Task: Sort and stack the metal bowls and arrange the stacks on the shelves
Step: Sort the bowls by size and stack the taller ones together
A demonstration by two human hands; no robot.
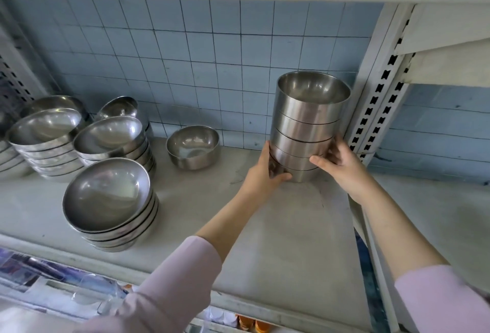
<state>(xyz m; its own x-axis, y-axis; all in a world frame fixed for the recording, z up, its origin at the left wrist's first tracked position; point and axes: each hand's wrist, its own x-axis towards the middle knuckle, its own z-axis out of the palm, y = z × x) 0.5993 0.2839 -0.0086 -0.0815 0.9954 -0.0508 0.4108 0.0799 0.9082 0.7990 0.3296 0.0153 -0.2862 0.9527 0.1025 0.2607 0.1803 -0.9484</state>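
The tall stack of straight-walled bowls stands upright at the shelf's right end, beside the slotted post. Your left hand and right hand clasp its lowest bowls from opposite sides, so keep its vertical axis centred between them.

Both arms reach forward, pink sleeves ending mid-forearm. The left hand and right hand clasp the stack low, thumbs in front, fingers round its sides.
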